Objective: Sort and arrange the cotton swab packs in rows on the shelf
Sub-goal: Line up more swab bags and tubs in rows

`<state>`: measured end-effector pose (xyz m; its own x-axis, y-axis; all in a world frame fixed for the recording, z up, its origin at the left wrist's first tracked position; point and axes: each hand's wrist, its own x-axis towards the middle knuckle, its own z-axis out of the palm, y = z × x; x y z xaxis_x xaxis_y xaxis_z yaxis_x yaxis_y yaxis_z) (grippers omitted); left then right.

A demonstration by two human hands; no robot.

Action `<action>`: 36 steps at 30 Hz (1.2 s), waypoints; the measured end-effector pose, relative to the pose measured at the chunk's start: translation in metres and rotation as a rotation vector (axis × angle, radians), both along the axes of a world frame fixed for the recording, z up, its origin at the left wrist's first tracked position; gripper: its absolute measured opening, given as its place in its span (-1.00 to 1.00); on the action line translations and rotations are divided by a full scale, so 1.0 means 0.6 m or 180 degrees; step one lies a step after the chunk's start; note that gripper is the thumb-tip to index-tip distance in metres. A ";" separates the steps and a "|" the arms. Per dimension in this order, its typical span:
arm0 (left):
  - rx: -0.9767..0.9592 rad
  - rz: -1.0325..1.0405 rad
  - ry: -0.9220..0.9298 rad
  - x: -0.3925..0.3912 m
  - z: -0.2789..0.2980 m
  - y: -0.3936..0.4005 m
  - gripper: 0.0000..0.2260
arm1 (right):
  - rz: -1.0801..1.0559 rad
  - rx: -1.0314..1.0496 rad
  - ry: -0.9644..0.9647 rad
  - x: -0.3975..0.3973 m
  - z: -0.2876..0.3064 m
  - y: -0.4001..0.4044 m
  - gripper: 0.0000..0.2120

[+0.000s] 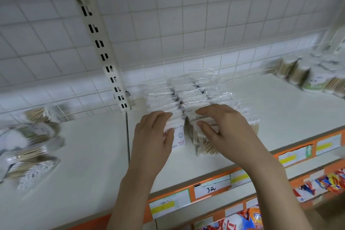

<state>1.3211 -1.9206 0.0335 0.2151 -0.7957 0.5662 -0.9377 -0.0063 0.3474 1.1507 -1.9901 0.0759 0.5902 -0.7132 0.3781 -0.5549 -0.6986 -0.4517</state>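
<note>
Your left hand [153, 136] holds the front pack [174, 132] of the left row between thumb and curled fingers, and your right hand [227, 130] grips the front pack [201, 136] of the next row in the same way. The rows of cotton swab packs [188, 95] stand on the white shelf [270, 110], running back to the wire grid [168, 43].

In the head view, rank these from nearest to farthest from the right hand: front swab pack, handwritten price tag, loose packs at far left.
From the right hand:
1. Front swab pack, under its fingers.
2. Handwritten price tag, below on the shelf edge.
3. Loose packs at far left, across the shelf.
</note>
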 end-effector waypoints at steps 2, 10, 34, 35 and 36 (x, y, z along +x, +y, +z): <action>0.0033 0.0073 0.0028 0.006 0.002 0.011 -0.65 | 0.0028 -0.0024 -0.0011 0.011 0.003 0.005 -0.75; 0.0234 0.0616 0.0125 0.088 0.015 0.097 -0.74 | 0.0415 -0.0084 -0.0041 0.100 0.009 0.047 -0.78; 0.0666 0.1898 0.0246 0.407 0.036 0.403 -0.62 | 0.1479 -0.0224 0.0529 0.465 -0.036 0.202 -0.65; 0.0798 0.1895 0.0238 0.418 0.035 0.405 -0.58 | 0.1462 -0.0232 0.0588 0.473 -0.038 0.201 -0.64; 0.0927 0.1885 0.0228 0.430 0.035 0.407 -0.54 | 0.1444 -0.0249 0.0645 0.483 -0.040 0.199 -0.62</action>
